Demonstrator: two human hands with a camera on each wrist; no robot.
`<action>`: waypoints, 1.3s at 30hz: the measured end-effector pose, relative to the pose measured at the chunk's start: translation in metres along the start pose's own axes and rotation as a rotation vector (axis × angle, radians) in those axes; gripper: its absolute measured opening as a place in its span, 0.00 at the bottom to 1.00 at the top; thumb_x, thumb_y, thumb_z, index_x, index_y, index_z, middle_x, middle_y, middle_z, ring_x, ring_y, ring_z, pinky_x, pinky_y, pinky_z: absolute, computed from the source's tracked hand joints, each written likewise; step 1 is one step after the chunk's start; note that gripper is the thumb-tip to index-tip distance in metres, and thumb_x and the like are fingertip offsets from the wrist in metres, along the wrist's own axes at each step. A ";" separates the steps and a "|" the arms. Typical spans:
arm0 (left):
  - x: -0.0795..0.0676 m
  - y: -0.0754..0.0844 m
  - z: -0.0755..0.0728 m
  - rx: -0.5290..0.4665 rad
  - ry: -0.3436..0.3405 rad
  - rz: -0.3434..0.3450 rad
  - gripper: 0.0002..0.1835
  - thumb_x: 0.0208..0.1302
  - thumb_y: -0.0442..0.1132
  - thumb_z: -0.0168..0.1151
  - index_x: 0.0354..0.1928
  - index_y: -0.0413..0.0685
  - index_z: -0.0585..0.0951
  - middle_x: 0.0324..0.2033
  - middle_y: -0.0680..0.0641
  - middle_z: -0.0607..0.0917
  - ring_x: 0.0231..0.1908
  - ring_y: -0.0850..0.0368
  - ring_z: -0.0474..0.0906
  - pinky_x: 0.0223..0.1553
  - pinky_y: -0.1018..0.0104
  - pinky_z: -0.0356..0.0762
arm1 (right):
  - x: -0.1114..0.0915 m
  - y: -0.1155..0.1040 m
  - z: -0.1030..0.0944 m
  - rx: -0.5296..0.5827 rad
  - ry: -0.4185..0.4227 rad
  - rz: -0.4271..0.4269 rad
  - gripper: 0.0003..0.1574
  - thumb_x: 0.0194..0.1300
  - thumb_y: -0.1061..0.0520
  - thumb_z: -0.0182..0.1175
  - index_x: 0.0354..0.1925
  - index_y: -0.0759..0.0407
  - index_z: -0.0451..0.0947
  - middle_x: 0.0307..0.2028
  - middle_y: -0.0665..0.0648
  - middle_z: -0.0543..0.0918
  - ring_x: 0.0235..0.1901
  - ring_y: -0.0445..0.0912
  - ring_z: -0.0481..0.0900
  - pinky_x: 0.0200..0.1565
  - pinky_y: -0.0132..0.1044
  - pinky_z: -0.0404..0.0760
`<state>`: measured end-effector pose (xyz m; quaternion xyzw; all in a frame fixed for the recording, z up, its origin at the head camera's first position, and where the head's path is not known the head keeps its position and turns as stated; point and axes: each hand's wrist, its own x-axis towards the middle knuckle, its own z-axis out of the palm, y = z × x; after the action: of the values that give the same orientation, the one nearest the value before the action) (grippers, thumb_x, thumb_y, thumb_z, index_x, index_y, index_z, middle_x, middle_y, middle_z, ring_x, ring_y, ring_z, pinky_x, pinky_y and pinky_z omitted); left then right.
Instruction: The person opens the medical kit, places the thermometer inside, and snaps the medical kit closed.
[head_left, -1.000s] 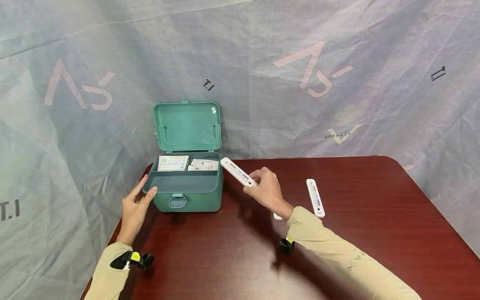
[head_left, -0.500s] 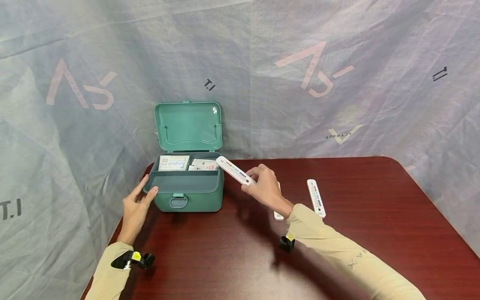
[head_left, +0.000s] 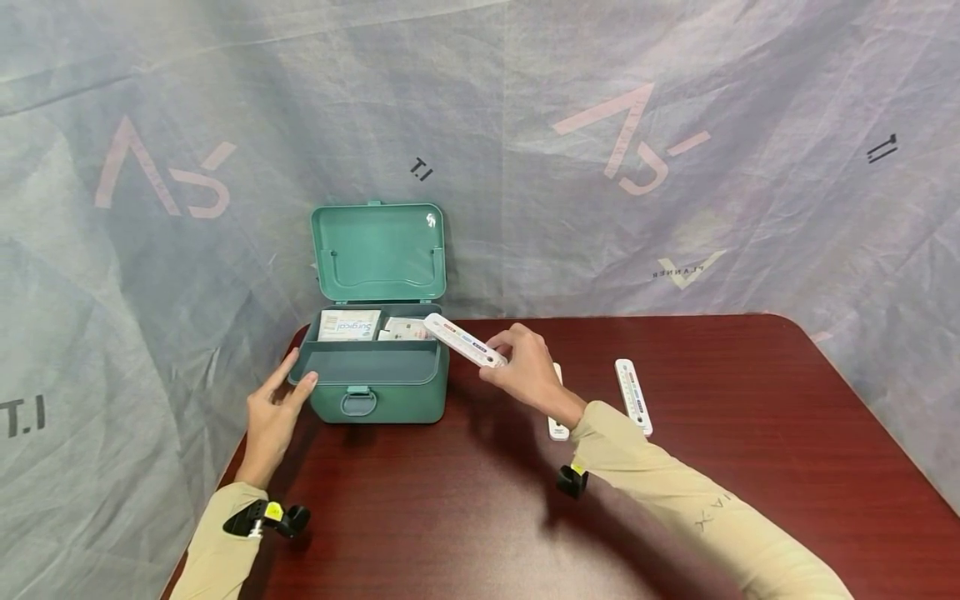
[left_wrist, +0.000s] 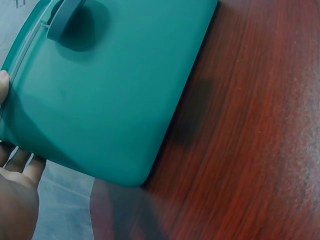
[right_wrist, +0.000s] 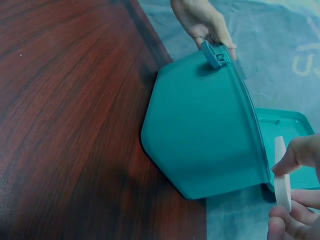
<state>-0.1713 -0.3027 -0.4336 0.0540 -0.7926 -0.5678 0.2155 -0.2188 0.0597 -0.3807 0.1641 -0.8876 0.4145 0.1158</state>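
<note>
A teal first-aid box (head_left: pixel 408 404) stands at the table's left with its lid (head_left: pixel 378 250) raised. My left hand (head_left: pixel 268 421) holds the box at its front left corner, thumb on the front rim and fingers along the left side. My right hand (head_left: pixel 522 367) pinches one end of a white thermometer strip (head_left: pixel 459 337), whose far end hangs over the box's right rim. In the right wrist view the thermometer strip (right_wrist: pixel 281 175) shows edge-on between thumb and fingers. A packet marked Surgical (head_left: pixel 348 325) and another white packet (head_left: pixel 403 329) lie in the rear compartments.
Two more thermometer strips lie on the dark red table (head_left: pixel 420 517): one (head_left: pixel 558 427) partly hidden behind my right hand and wrist, another (head_left: pixel 632 393) farther right. A grey printed cloth (head_left: pixel 495 167) hangs behind and beside the table.
My right hand has moved slightly left, bringing the thermometer's far end from beside the box to over its right rim. More of the strip behind that hand shows. My left hand stays on the box.
</note>
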 end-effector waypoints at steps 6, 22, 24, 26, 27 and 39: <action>0.000 -0.003 0.000 -0.009 0.011 0.011 0.29 0.60 0.44 0.66 0.64 0.63 0.72 0.56 0.49 0.77 0.33 0.59 0.68 0.39 0.79 0.67 | 0.006 -0.003 0.000 0.021 -0.034 -0.031 0.17 0.38 0.61 0.70 0.34 0.59 0.85 0.27 0.54 0.76 0.25 0.44 0.74 0.30 0.35 0.72; -0.010 0.034 0.002 -0.019 -0.020 -0.002 0.29 0.62 0.38 0.64 0.66 0.49 0.70 0.65 0.42 0.69 0.41 0.62 0.68 0.44 0.80 0.66 | 0.016 -0.010 0.002 0.035 -0.087 -0.050 0.17 0.40 0.61 0.70 0.34 0.60 0.85 0.27 0.53 0.75 0.25 0.43 0.71 0.29 0.35 0.71; -0.010 0.033 0.001 -0.014 -0.019 0.001 0.29 0.62 0.38 0.64 0.66 0.49 0.70 0.64 0.42 0.70 0.36 0.59 0.67 0.40 0.79 0.66 | 0.017 -0.011 0.002 0.044 -0.090 -0.048 0.17 0.40 0.61 0.70 0.35 0.60 0.85 0.27 0.52 0.75 0.25 0.43 0.71 0.29 0.35 0.71; -0.010 0.033 0.001 -0.008 -0.017 0.005 0.29 0.62 0.39 0.65 0.66 0.49 0.70 0.63 0.41 0.71 0.33 0.58 0.67 0.38 0.78 0.66 | 0.018 -0.011 0.003 0.050 -0.093 -0.050 0.17 0.40 0.61 0.70 0.35 0.60 0.85 0.27 0.52 0.75 0.25 0.43 0.71 0.29 0.35 0.71; -0.010 0.032 0.001 -0.008 -0.018 0.006 0.29 0.62 0.39 0.65 0.66 0.49 0.70 0.63 0.42 0.71 0.33 0.59 0.67 0.38 0.78 0.66 | 0.019 -0.011 0.003 0.051 -0.095 -0.052 0.17 0.40 0.61 0.70 0.35 0.60 0.85 0.27 0.52 0.75 0.25 0.43 0.71 0.29 0.35 0.71; -0.009 0.031 0.000 -0.033 -0.023 0.005 0.29 0.62 0.39 0.65 0.66 0.48 0.70 0.64 0.42 0.70 0.34 0.60 0.67 0.42 0.79 0.67 | 0.024 -0.011 0.006 0.034 -0.111 -0.092 0.17 0.38 0.62 0.71 0.34 0.60 0.85 0.27 0.53 0.76 0.26 0.44 0.70 0.29 0.35 0.70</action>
<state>-0.1586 -0.2889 -0.4078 0.0419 -0.7858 -0.5808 0.2084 -0.2368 0.0436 -0.3689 0.2295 -0.8771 0.4139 0.0824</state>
